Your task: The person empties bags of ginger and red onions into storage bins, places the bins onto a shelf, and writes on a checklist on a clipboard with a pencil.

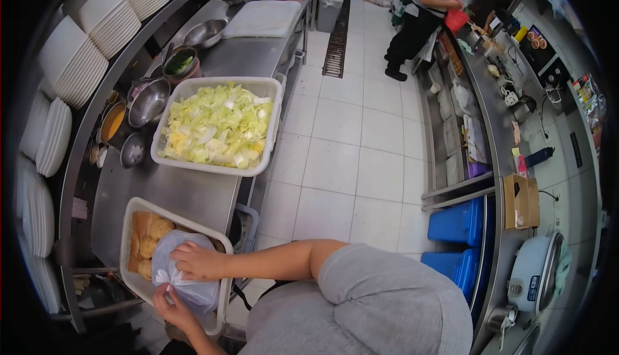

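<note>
A translucent plastic bag (196,290), gathered at a white knot-like twist, sits in a white plastic bin (222,310) at the counter's near end. My right hand (193,261) lies over the top of the bag, its fingers curled onto the plastic near the twist. Below it, my left hand (171,306) pinches the gathered plastic between thumb and fingers. What the bag contains is hard to make out. Beside it in the bin are several round, golden-brown pieces of food (158,231) against a brown lining (137,239).
A white basket (274,107) of chopped leafy cabbage or lettuce stands on the steel counter (161,190). Metal bowls (149,102), a white cutting board (264,19) and stacked plates (74,65) lie beyond. Another person (425,13) works at the opposite counter, above blue bins (454,223).
</note>
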Available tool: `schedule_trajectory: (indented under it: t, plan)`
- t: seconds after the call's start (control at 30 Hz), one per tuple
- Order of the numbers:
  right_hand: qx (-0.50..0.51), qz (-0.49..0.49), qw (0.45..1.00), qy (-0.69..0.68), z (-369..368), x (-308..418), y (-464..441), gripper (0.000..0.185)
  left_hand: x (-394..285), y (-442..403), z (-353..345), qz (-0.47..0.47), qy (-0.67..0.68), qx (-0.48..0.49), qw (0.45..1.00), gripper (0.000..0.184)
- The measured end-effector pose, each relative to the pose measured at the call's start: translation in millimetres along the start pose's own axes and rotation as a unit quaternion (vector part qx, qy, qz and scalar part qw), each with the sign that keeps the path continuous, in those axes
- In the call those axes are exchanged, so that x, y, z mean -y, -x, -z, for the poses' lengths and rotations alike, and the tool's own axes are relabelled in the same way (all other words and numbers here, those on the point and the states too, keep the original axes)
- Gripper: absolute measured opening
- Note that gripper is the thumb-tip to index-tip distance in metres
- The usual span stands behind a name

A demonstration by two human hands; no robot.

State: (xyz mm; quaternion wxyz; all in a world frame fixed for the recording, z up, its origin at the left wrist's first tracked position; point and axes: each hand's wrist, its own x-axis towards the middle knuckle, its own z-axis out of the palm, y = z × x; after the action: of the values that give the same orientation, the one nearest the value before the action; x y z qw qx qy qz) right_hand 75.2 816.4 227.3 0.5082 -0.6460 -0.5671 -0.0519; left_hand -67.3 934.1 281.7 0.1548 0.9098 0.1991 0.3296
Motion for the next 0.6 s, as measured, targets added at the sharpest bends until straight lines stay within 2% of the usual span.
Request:
schedule_trajectory:
  t: [0.07,0.1,0.13,0.17,0.23,0.27,0.3,0.37,0.43,0.6]
  plan:
    - [-0.002,0.017,1.0,0.001,10,8,-3,0.022,-4,4,-3,-0.021,0.028,-0.016,0.999,0.009]
    - [0.012,-0.008,0.999,0.039,3,1,-3,0.02,-3,11,0,-0.022,0.03,-0.027,0.999,0.009]
    - [0.029,-0.029,0.997,0.064,-4,-2,-9,0.019,-5,13,3,0.021,0.027,-0.011,0.999,0.009]
    - [-0.071,0.027,0.997,-0.011,-5,-12,-2,0.016,-6,13,4,0.071,0.017,0.004,0.997,0.01]
    - [-0.078,0.007,0.997,-0.016,-1,-15,-5,0.014,-4,14,-1,0.139,0.089,0.002,0.986,0.008]
    - [-0.061,-0.014,0.998,-0.002,-7,-19,-4,0.014,4,18,-7,0.183,0.098,0.016,0.978,0.011]
    - [0.048,-0.111,0.992,-0.041,9,-9,-12,0.013,17,26,-15,0.224,0.159,0.023,0.961,0.016]
    - [0.002,-0.091,0.996,-0.002,-3,-7,-4,0.015,10,30,-20,0.179,0.103,0.009,0.978,0.024]
    - [-0.038,-0.145,0.982,-0.113,-5,-7,-5,0.02,-1,20,-22,0.143,0.048,0.01,0.989,0.027]
    - [0.06,-0.213,0.963,-0.152,3,-7,-1,0.02,4,16,-26,0.106,-0.016,0.025,0.994,0.026]
